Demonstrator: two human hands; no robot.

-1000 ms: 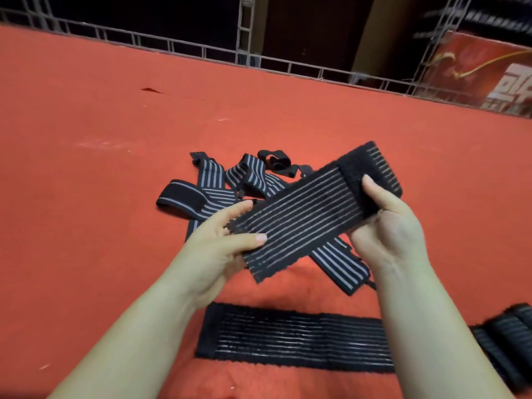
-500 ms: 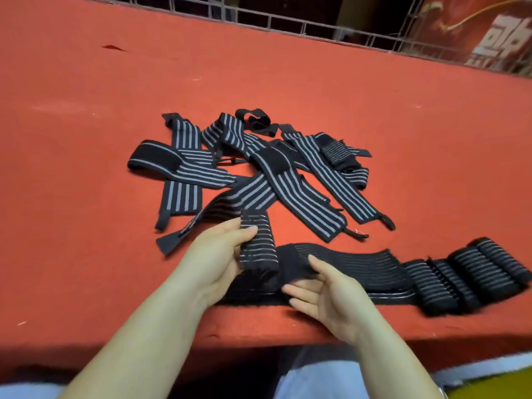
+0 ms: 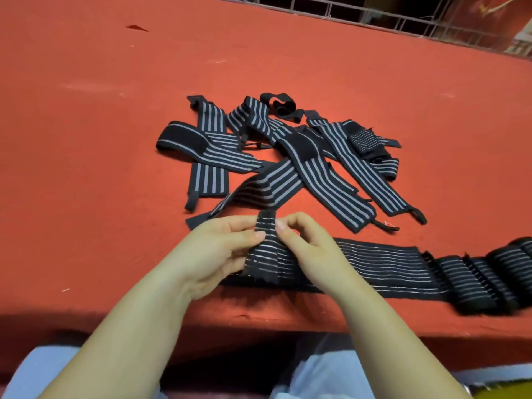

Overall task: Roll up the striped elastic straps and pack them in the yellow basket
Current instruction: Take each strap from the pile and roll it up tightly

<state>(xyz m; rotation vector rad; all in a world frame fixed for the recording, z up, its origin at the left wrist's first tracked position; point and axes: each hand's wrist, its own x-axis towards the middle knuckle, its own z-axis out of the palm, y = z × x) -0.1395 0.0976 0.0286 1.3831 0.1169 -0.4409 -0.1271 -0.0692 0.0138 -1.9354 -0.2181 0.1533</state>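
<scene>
Pinching one strap (image 3: 266, 249) end, left hand (image 3: 218, 249) and right hand (image 3: 305, 246) seemingly fold it.

- A wide table covered with red felt cloth (image 3: 86, 139) fills most of the view.
- Behind the far edge of the table stands a grey metal truss frame (image 3: 403, 21).
- Beyond this frame the room is dark.
- A small dark tear (image 3: 136, 27) marks the cloth near the far left of the table.

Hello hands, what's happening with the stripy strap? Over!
Left hand and right hand both pinch the folded strap upright. Loose straps piled behind. Nothing blocking.
</scene>
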